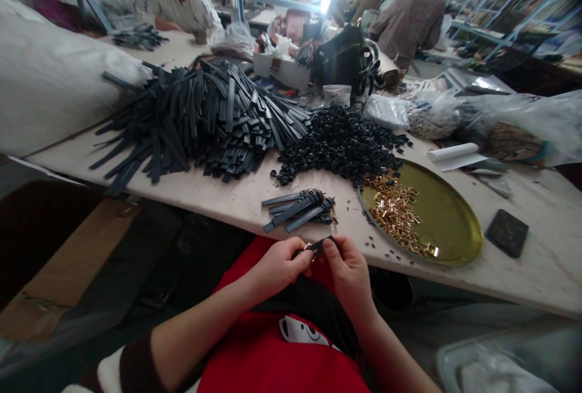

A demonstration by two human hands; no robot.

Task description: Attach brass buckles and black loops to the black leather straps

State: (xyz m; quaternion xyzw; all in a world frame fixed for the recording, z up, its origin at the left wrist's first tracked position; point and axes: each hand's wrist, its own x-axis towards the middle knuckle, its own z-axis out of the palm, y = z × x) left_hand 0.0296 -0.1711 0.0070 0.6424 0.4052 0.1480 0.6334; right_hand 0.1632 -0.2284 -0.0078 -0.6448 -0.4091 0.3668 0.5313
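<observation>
Over the red garment point(254, 350), right hand point(352, 275) pinches a black strap point(321, 245)

1 dark strap point(324, 245) with a gold-coloured fitting point(311, 248) is held by the left hand point(287, 261) and the right hand point(349, 268) beside the table point(541, 278), on which dark strips point(204, 111), black loops point(339, 144) and a round tray point(454, 214) of gold-coloured pieces point(394, 211) are laid.

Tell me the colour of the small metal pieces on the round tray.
Gold; the metal pieces on the tray show best in the head view.
</observation>
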